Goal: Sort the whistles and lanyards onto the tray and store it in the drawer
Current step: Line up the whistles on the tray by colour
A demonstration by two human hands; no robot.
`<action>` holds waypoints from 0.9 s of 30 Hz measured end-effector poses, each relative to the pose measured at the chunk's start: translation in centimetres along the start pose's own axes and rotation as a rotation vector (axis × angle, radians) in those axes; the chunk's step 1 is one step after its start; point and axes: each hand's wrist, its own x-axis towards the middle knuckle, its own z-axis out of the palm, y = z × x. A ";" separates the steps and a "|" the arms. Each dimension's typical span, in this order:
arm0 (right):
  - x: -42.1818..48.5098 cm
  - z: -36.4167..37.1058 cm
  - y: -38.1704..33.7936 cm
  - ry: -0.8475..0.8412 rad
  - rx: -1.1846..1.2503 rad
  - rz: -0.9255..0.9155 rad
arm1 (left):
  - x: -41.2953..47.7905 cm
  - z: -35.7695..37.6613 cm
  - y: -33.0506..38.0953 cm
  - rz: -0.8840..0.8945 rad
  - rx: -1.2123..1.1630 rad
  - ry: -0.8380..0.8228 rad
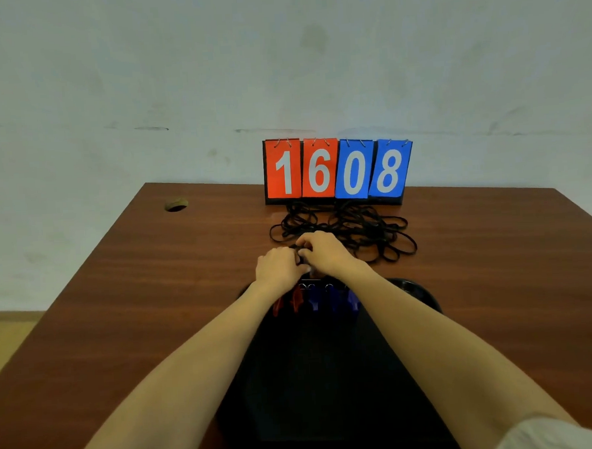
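- Now pinching tangled black cord lanyards [366, 227] at 6 o'clock edge: left hand [279, 266], right hand [323, 252].
- At 12 o'clock of black tray [330, 377]: red and blue plastic whistles [314, 300].

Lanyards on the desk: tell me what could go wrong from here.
The lanyards lie in one tangled pile; pulling the cord that the left hand and right hand pinch may drag others along. The pile reaches the scoreboard, so a tug might shift it. Dragged cords could knock the whistles lined up on the tray.
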 end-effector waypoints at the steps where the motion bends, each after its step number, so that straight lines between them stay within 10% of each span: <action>1: 0.3 0.2 -0.1 -0.016 -0.020 -0.006 | 0.3 0.1 0.0 0.004 0.011 -0.011; 21: -2.7 0.0 2.3 0.270 0.139 0.076 | 1.1 -0.4 -0.9 0.229 0.287 0.008; 27: -6.6 -2.1 3.8 0.356 0.402 0.088 | -2.3 -2.3 2.4 0.141 -0.350 0.209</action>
